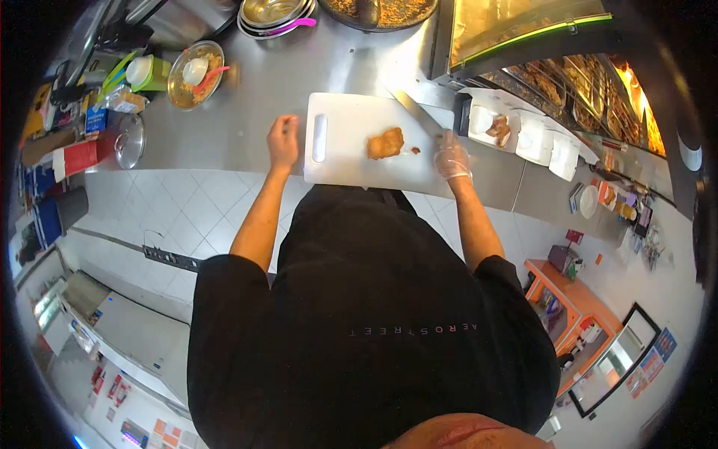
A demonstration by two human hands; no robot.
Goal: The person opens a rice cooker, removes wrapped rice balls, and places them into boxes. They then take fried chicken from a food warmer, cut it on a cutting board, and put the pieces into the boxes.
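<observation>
My right hand point(452, 159), in a clear plastic glove, is closed round the handle of a kitchen knife point(416, 112). Its broad blade slants up and left over the right part of a white cutting board point(344, 168). A golden-brown piece of fried meat, looking like chicken point(385, 144), lies mid-board, apart from the blade. Beside it is a small dark crumb point(415, 150). Bare and just left of the board, my left hand point(283, 142) has its fingers curled in, with nothing visible in them.
Right of the board stands an open white box point(532, 136) with meat pieces point(499, 130) inside. A lit food display case point(568, 82) rises behind it. Back left are a steel bowl of food point(196, 75) and stacked bowls point(273, 13); a dark pan point(380, 11) is at the back.
</observation>
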